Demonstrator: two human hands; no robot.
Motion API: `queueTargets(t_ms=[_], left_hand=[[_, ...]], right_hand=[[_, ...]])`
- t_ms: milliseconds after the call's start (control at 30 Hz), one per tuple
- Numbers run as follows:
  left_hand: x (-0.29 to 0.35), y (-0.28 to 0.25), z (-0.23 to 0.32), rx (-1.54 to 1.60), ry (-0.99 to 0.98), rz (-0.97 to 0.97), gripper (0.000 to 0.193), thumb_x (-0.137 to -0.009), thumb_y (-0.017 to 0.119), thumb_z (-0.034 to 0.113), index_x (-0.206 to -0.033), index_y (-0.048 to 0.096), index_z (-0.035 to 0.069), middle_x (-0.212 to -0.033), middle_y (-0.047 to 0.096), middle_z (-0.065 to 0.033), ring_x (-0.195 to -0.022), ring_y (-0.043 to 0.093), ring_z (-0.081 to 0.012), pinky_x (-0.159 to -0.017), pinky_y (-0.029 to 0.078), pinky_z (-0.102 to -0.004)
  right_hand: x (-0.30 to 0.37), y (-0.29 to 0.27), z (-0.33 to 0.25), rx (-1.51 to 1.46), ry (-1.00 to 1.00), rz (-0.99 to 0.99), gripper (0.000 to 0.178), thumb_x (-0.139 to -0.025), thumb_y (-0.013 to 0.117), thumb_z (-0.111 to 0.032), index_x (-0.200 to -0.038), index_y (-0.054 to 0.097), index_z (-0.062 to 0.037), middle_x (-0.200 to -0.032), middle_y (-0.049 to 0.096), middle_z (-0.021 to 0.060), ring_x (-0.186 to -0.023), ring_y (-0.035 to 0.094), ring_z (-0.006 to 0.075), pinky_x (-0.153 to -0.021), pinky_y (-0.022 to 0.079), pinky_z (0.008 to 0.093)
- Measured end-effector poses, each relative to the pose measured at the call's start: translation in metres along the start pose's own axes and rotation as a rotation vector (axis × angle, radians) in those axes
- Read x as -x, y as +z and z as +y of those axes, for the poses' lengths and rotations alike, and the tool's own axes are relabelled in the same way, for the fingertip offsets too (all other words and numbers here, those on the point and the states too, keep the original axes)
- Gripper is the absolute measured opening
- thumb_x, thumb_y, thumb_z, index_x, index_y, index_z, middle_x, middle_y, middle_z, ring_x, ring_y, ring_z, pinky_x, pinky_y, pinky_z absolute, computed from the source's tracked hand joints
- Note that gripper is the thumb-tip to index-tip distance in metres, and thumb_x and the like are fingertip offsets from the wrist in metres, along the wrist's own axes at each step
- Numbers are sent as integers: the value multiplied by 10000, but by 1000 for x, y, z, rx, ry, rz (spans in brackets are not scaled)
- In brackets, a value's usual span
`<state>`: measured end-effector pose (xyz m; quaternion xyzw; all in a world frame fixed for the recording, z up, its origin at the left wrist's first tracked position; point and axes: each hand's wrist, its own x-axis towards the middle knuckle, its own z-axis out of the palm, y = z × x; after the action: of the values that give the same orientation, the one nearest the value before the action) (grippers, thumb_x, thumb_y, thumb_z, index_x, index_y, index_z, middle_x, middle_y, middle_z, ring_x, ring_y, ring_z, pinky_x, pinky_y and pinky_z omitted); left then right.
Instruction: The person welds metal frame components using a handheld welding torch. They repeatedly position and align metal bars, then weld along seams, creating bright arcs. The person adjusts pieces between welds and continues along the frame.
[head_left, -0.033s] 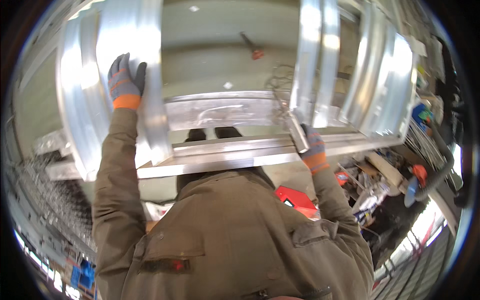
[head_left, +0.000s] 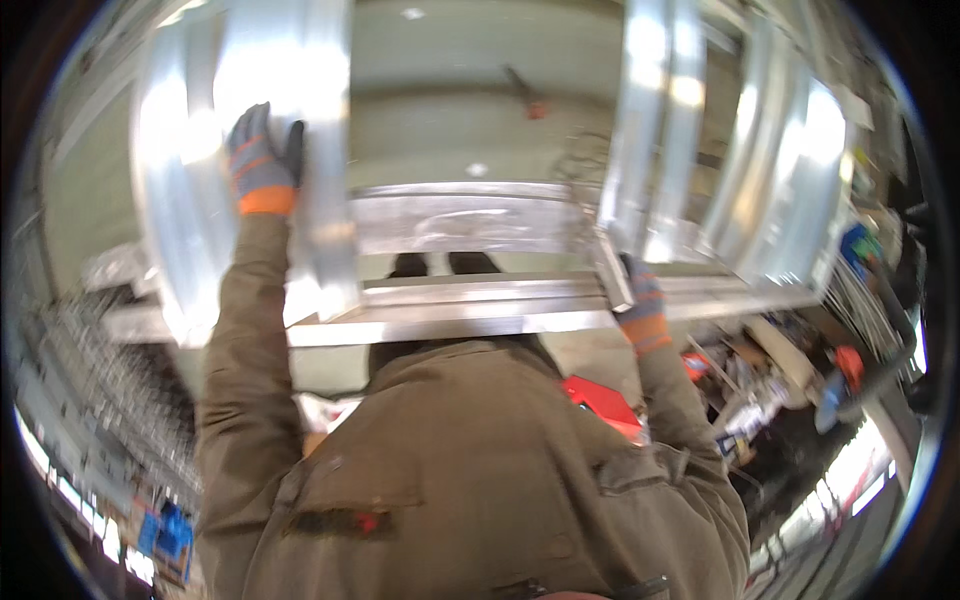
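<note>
1. The metal frame (head_left: 450, 331), the piece being worked on, stretches across the middle and top; its near rail crosses just in front of the jacket (head_left: 440, 450). The person seems to stand close so that both sides are within reach.
2. At upper left, broad shiny strips (head_left: 328, 130) run up from the near rail, side by side, perhaps to form one face.
3. At upper right, narrower metal strips (head_left: 642, 110) run the same way, with gaps between them.
4. A heap of mixed clutter (head_left: 775, 355) lies at right, below the frame, apparently just pushed aside.
5. The gloved left hand (head_left: 262, 165), upper left, lies on the broad strips, fingers close together and pointing up, thumb held apart. It pinches nothing; the flat palm looks meant to steady the metal.
6. The gloved right hand (head_left: 643, 292), right of centre, is at the near rail beside a short metal bar (head_left: 614, 270). Its fingertips are partly hidden, so I cannot tell whether they grip the bar or the rail; either would brace that side.
7. A red box (head_left: 603, 403) sits below the rail, lower right of centre, beside the jacket.
8. A slim tool with a reddish end (head_left: 536, 110) lies at upper centre, beyond the hands, perhaps set out of the way.
</note>
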<state>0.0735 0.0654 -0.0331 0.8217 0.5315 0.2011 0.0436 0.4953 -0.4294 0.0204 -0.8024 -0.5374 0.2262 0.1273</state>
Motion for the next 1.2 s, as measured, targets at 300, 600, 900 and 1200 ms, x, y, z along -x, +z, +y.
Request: queueTargets(t_ms=[300,600,900,1200], left_hand=[[117,-102,-69,-378,-501,-194,1145,-844,961,572,-1685,483,-40,-1731,504,-268,-1590,478,-458,-1316,437,-505],[154,-111,-102,-54,-606,-219,860,-1004,847,399,-1685,525,-15,-1603,664,-264,-1441,669,-412,-1217,529,-454],[152,-123,5,676,-509,-64,506,-1160,715,269,-1509,645,-91,-1287,801,-178,-1144,715,-192,-1018,590,-357],[152,-39,105,968,-639,-476,517,-1133,703,321,-1459,665,-79,-1157,766,-153,-1051,669,-213,-988,562,-382]], right_hand=[[3,26,-17,106,80,-95,638,-971,750,-169,-1568,600,1,-1315,725,254,-1208,683,482,-1048,546,545],[18,29,-13,82,-78,-67,757,-958,749,-111,-1668,509,-3,-1500,658,272,-1353,621,487,-1144,522,552],[41,-7,-61,90,-191,325,640,-915,712,-44,-1540,594,32,-1541,624,312,-1385,615,518,-1173,508,583],[-42,102,-231,-609,-154,87,418,-1077,772,-155,-1449,664,2,-1380,730,244,-1200,733,397,-1024,598,479]])
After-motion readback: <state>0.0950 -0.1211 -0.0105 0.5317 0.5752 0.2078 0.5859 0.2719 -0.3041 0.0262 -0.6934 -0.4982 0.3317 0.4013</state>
